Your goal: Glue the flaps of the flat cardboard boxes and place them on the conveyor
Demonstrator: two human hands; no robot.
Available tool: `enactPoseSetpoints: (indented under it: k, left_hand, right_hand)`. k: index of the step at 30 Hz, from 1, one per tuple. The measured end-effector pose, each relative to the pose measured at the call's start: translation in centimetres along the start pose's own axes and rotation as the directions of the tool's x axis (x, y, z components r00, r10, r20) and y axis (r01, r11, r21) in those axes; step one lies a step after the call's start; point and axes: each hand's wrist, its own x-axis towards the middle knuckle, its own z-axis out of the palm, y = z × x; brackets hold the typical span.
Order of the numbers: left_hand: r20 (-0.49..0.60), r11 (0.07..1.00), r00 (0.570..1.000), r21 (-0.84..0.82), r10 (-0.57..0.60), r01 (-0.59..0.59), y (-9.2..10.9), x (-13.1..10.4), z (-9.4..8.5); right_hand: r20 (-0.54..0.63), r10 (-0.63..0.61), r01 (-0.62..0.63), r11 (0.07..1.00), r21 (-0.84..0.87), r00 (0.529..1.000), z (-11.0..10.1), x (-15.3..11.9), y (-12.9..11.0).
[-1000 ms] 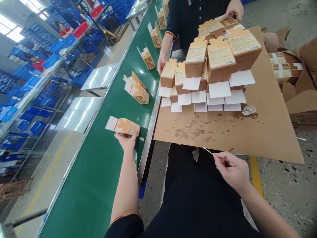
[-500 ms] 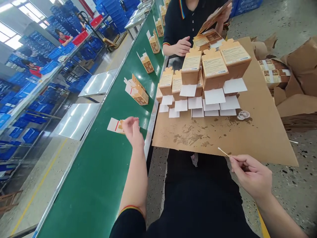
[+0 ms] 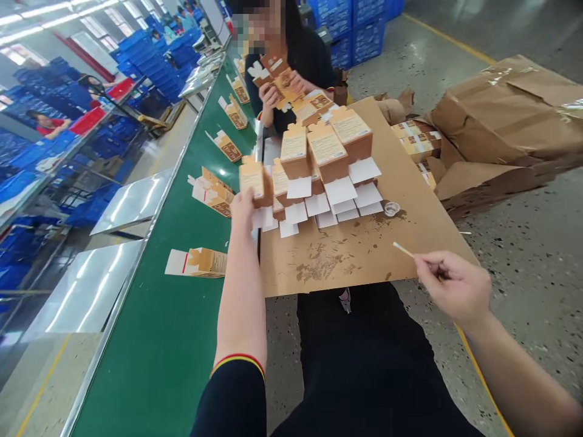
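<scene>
My left hand (image 3: 242,209) is closed on a small brown carton (image 3: 252,178) at the left end of a stack, its white flap hanging toward me. The other cartons (image 3: 327,145) are piled on the cardboard-covered table, printed labels up and white flaps out. Between the thumb and fingers of my right hand (image 3: 458,282) is a cotton swab (image 3: 402,249), its white tip pointing up and left over the table's near edge. A small clear cup (image 3: 392,209) rests on the cardboard, with wet spots around it.
An open-topped carton (image 3: 209,262) lies on the green conveyor (image 3: 182,340), with several more standing farther up. Across the stack a co-worker (image 3: 296,79) handles a flattened carton (image 3: 285,82). Large brown-paper bundles (image 3: 510,115) sit on the floor at right.
My left hand has moved from the conveyor carton to the stack and taken hold of a carton. The right hand still holds the swab. The co-worker has raised the flattened carton; my view has shifted right.
</scene>
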Motion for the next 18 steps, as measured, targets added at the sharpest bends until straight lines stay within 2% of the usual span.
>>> enactPoseSetpoints:
  k: [2,3,5,7,9,11,15,18]
  left_hand:
    - [-0.064,0.991,0.997,-0.125,-0.053,0.044,0.0,-2.7,-3.1]
    - [-0.052,0.978,0.997,-0.204,-0.056,0.045,-0.1,-4.3,-4.6]
    - [0.072,0.95,0.996,-0.303,-0.059,0.079,-0.3,-8.2,-6.9]
    - [0.214,0.935,0.974,-0.321,-0.081,0.148,-0.8,-12.3,-8.0]
    - [0.292,0.929,0.949,-0.302,-0.124,0.214,-1.5,-15.7,-7.8]
    - [0.306,0.926,0.936,-0.272,-0.173,0.26,-2.2,-18.0,-6.6]
    - [0.277,0.945,0.94,-0.203,-0.197,0.257,-3.5,-19.3,-4.3]
    - [0.274,0.956,0.946,-0.181,-0.176,0.23,-4.1,-19.5,-3.5]
  right_hand:
    - [-0.002,-0.007,0.006,0.991,-0.13,1.0,-0.3,3.3,0.5]
    - [0.027,0.007,-0.001,0.983,-0.186,1.0,-0.4,5.0,0.6]
    - [0.145,0.068,-0.025,0.959,-0.282,0.987,-0.1,8.4,0.6]
    - [0.243,0.153,-0.054,0.928,-0.37,0.958,0.6,11.2,0.4]
    - [0.298,0.221,-0.073,0.896,-0.438,0.929,1.6,13.2,0.1]
    - [0.333,0.259,-0.074,0.875,-0.479,0.907,2.3,14.5,0.1]
    - [0.362,0.277,-0.059,0.857,-0.511,0.89,2.2,15.5,1.0]
    - [0.287,0.208,-0.056,0.886,-0.461,0.935,1.3,13.9,1.7]
